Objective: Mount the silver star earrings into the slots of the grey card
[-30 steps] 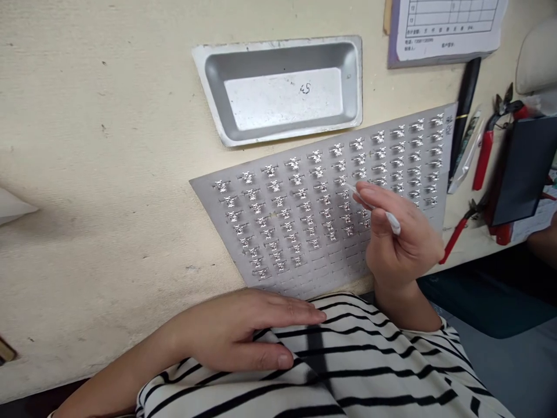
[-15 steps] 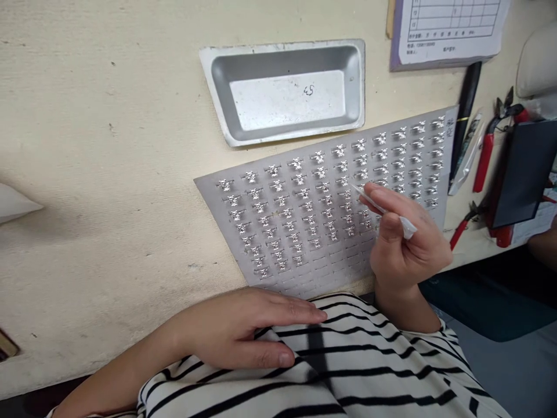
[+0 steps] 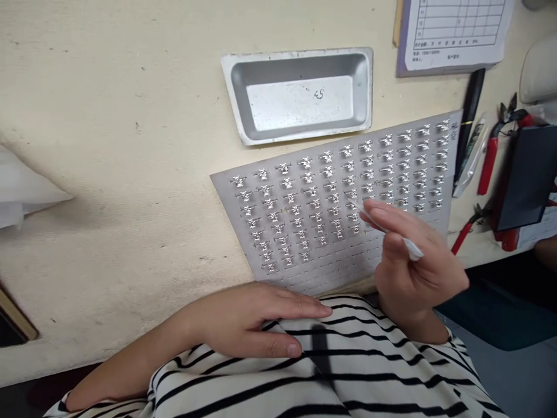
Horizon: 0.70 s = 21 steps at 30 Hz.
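Note:
My right hand [image 3: 420, 264] pinches a thin whitish strip [image 3: 412, 249] between thumb and fingers. Its pointed tip hangs over a grey board [image 3: 322, 270], and I cannot tell whether it touches. Rows of small shiny silver rings [image 3: 313, 190] stand in the board's slits. Along the near side several slits show no ring. Part of the board's right side lies behind my right hand. My left hand [image 3: 256, 316] rests by the table edge against the striped shirt, fingers stretched out and thumb apart, holding nothing.
Beyond the board lies a shallow metal tray [image 3: 300, 107] with a handwritten mark. To the right are a pad of printed forms [image 3: 455, 40], red-handled pliers [image 3: 487, 165] and a dark flat device [image 3: 526, 177]. A white bag [image 3: 30, 188] sits at the left.
The view has shifted, so the board and tray sit further right and more of the white bag shows. My right hand still pinches the strip over the rings; my left hand stays spread.

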### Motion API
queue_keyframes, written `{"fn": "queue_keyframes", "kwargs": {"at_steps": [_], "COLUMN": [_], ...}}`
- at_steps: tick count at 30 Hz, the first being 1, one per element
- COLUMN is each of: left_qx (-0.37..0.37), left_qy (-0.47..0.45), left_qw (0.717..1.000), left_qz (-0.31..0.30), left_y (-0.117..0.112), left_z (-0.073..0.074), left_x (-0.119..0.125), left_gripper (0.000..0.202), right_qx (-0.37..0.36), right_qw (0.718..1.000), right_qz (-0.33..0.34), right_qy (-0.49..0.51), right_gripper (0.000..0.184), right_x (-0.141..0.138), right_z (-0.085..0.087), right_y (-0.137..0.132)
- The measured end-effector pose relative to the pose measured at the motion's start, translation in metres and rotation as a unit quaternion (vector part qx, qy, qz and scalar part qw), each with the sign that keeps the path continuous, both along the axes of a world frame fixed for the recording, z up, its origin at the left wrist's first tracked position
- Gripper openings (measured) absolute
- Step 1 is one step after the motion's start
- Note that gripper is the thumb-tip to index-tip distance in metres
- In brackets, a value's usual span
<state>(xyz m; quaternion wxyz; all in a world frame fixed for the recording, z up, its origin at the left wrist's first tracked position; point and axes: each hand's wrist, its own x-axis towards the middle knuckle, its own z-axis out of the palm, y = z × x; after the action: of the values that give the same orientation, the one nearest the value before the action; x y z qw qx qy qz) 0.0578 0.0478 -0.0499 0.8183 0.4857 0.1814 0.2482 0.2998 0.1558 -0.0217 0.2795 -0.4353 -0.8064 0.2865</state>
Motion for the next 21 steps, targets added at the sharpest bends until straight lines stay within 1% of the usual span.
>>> {"fn": "queue_keyframes", "kwargs": {"at_steps": [3, 7, 16, 21], "left_qx": [-0.004, -0.005, -0.014, -0.013], "left_qy": [0.008, 0.009, 0.010, 0.007], "left_qw": [1.000, 1.000, 1.000, 1.000], "left_qz": [-0.004, -0.003, -0.005, -0.003], "left_y": [-0.001, -0.002, 0.000, 0.000], "left_z": [0.000, 0.000, 0.002, 0.002], "left_x": [0.000, -0.001, -0.001, -0.001], "left_gripper": [0.060, 0.060, 0.058, 0.058], "right_qx": [0.044, 0.062, 0.059, 0.059], "right_qw": [0.998, 0.996, 0.997, 0.997], "right_qz": [-0.010, -0.017, -0.017, -0.023], "right_qy": [0.034, 0.064, 0.045, 0.045], "right_gripper": [0.030, 0.036, 0.034, 0.035], "right_x": [-0.015, -0.024, -0.023, -0.023], "right_z": [-0.011, -0.023, -0.026, -0.028], "right_y": [0.002, 0.004, 0.005, 0.004]}}
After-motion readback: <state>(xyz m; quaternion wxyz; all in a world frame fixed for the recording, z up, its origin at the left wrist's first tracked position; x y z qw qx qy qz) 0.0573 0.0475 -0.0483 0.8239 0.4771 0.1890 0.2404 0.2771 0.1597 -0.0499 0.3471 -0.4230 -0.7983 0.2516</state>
